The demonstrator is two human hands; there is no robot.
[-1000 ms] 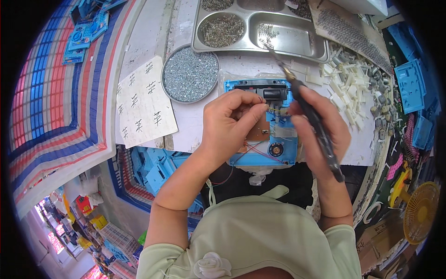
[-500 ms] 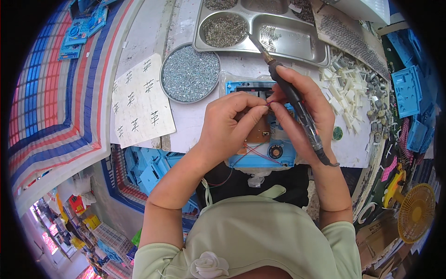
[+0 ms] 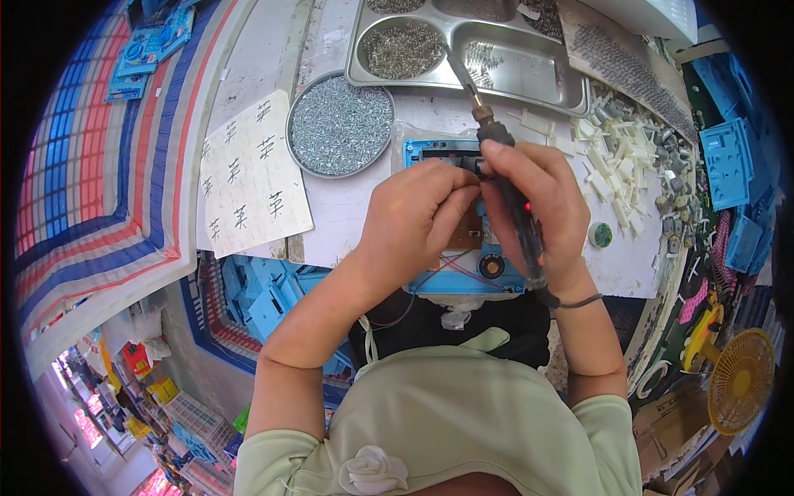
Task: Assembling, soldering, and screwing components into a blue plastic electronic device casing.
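A blue plastic casing (image 3: 451,286) lies on the table in front of me, holding a brown circuit board (image 3: 468,235), a small round speaker (image 3: 491,266) and thin red wires (image 3: 453,264). Over its upper part, my left hand (image 3: 418,207) is closed in a pinch; what sits between its fingertips is hidden. My right hand (image 3: 556,194) holds a soldering iron (image 3: 514,198) by its black handle, its metal tip slanting up and left, away from the casing. The right fingertips come close to the left ones. A red light glows on the handle.
A round dish of screws (image 3: 341,124) stands left of the casing, beside a paper sheet (image 3: 256,182). Beyond is a metal tray (image 3: 529,78) with small springs. White plastic pieces (image 3: 612,169) and a green disc (image 3: 600,236) lie on the right. A yellow fan (image 3: 742,380) stands lower right.
The soldering iron has turned more upright in my right hand, its cord end swinging left and down. My left hand stays pinched in nearly the same place.
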